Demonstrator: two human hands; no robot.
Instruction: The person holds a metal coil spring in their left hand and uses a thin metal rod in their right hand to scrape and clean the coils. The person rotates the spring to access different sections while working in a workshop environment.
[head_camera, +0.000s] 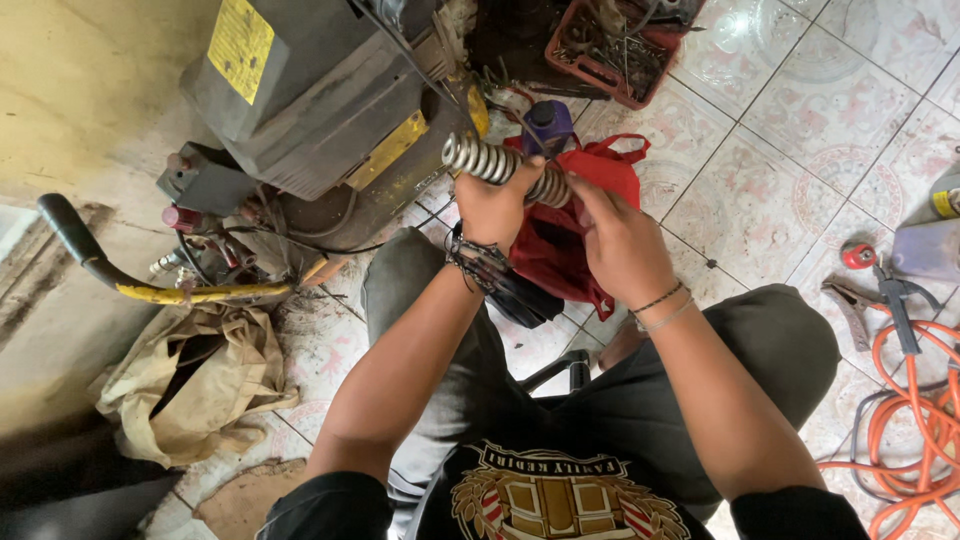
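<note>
Spring (497, 165): metal coil, held level above red bag (570, 225), beside grey machine (330, 100).
Left hand (492, 208): closed round coil's middle.
Right hand (620, 240): fingers curled on near end.
Handling: likely heavy, stiff, maybe greasy; best gripped across coils, both ends.

A grey and yellow machine (320, 110) is standing on the tiled floor (790, 150). A red tray of tools (615, 45) is lying behind it, an orange hose (915, 400) is coiling at the right, and a beige cloth (190, 385) is lying crumpled at the left.

Left hand (492, 207) and right hand (620, 243) (bracelets on both wrists) closed, close together.
</note>
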